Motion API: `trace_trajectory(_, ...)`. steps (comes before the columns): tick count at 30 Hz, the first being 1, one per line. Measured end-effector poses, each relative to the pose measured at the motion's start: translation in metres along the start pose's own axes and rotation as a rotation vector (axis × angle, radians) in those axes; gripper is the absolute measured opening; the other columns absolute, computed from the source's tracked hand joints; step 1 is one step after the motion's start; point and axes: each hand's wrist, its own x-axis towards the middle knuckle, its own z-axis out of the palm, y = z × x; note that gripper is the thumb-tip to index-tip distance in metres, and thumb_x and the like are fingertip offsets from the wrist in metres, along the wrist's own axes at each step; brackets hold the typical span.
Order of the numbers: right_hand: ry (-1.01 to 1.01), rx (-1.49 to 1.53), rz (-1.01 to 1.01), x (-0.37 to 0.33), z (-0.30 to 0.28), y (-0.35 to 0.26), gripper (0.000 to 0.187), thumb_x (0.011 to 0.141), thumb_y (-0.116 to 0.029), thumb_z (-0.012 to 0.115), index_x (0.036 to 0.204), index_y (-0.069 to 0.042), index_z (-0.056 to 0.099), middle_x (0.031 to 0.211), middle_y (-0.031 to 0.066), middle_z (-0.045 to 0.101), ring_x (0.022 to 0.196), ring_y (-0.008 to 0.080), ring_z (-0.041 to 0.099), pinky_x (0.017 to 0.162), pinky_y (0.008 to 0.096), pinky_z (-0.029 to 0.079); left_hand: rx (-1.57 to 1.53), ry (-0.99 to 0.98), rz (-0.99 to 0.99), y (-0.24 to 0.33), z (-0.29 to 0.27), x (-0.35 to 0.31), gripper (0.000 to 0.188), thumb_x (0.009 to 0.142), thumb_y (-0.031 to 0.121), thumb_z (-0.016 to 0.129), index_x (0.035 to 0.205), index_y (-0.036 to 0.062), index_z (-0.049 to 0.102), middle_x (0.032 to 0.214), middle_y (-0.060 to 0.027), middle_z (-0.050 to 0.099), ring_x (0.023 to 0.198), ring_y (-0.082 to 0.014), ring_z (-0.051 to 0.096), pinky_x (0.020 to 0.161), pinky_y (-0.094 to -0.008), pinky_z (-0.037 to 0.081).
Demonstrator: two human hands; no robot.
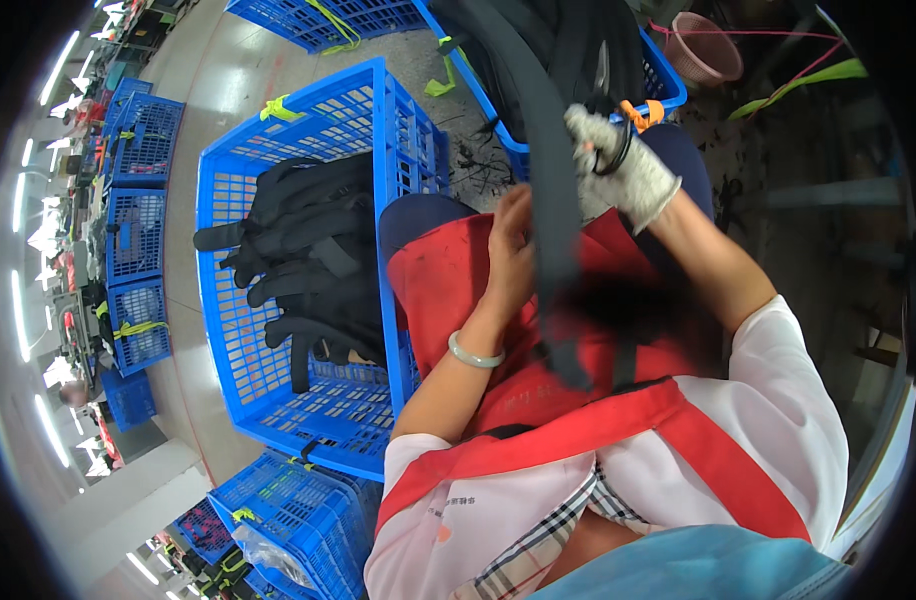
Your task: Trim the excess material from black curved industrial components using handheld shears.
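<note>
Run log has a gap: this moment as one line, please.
left hand: at long black strip, grip unclear | right hand: gloved, holding scissors | blue crate: at left, more black strips inside

Above a red apron [443, 270], the bare left hand [511, 245] curls at the edge of a long black strip [555, 200], while the gloved right hand [628, 175] holds scissors [604, 70] just across it, and a blue crate [386, 130] of dark strips [313, 235] stands to the left.
</note>
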Motion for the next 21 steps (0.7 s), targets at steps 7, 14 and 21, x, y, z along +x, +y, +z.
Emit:
trace_trajectory(7, -0.433, -0.518, 0.006, 0.161, -0.007, -0.17, 0.02, 0.086, -0.026, 0.067, 0.087, -0.007, 0.062, 0.068, 0.0033, 0.061, 0.06, 0.0123, 0.058, 0.053, 0.024, 0.044, 0.016, -0.546, -0.347, -0.005, 0.007, -0.015, 0.025, 0.086, 0.002, 0.062, 0.111, -0.0015, 0.062, 0.097, -0.0088, 0.061, 0.083, -0.0166, 0.061, 0.073, -0.0276, 0.049)
trace_trajectory(14, 0.48, -2.195, -0.371, 0.27, -0.034, -0.125, 0.04, 0.083, -0.039, 0.068, 0.096, -0.002, 0.062, 0.082, 0.0149, 0.068, 0.07, 0.0275, 0.068, 0.062, 0.0379, 0.053, 0.029, -0.555, -0.246, 0.0, -0.004, -0.014, 0.026, 0.082, 0.001, 0.061, 0.109, -0.0007, 0.062, 0.102, -0.0171, 0.061, 0.096, -0.0351, 0.059, 0.082, -0.038, 0.05)
trace_trajectory(21, 0.567, -1.845, -0.336, 0.247, -0.07, -0.102, 0.049, 0.081, -0.039, 0.071, 0.115, -0.004, 0.063, 0.092, 0.01, 0.068, 0.087, 0.0207, 0.063, 0.081, 0.0324, 0.047, -0.519, -0.013, -0.481, 0.034, -0.125, -0.012, 0.013, 0.087, -0.002, 0.061, 0.099, -0.0027, 0.067, 0.094, -0.0094, 0.066, 0.082, -0.0162, 0.065, 0.075, -0.0279, 0.053)
